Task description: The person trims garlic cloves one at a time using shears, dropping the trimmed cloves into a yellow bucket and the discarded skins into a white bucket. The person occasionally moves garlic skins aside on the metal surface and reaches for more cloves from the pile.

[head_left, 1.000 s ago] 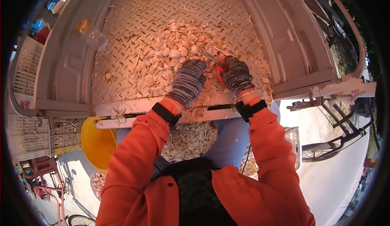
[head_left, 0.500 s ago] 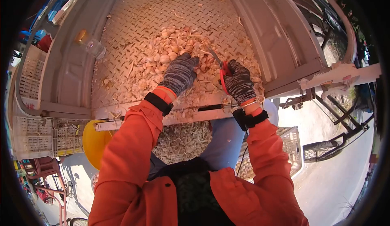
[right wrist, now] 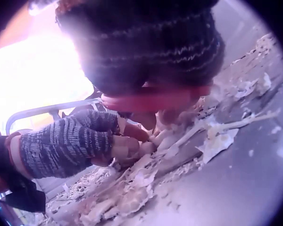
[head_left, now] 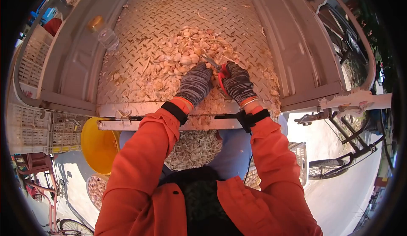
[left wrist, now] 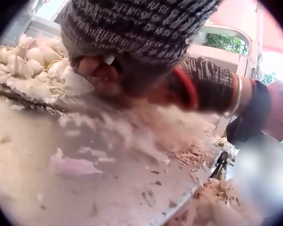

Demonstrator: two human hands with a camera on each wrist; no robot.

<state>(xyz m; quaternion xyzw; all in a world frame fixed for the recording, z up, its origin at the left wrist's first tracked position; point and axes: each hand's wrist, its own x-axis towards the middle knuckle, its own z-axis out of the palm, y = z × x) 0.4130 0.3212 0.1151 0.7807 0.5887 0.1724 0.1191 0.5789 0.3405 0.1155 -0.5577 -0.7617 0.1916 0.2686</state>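
Note:
Both hands wear grey-and-black knitted gloves with bare fingertips. My right hand (head_left: 238, 82) grips red-handled scissors (head_left: 221, 78), their grey blades pointing up and left beside the other hand's fingers. The red handle loop also shows under the glove in the right wrist view. My left hand (head_left: 195, 84) is curled at the near edge of the garlic pile (head_left: 185, 59). Its bare fingertips pinch a pale, round piece of garlic (right wrist: 147, 148) in the right wrist view. Dry skins and stalks (right wrist: 221, 129) lie around the fingers.
The pile lies on a diamond-patterned metal truck bed (head_left: 144, 18) with raised side walls. A lidded jar (head_left: 108, 38) leans at the left wall. Below the bed's edge are a yellow bucket (head_left: 91, 145), a bowl of garlic (head_left: 96, 189), a heap of scraps (head_left: 193, 151) and a crate (head_left: 300, 157).
The right hand with the scissors moved away to the right, then came back in close to the left hand. The left hand shifted toward the pile and back slightly.

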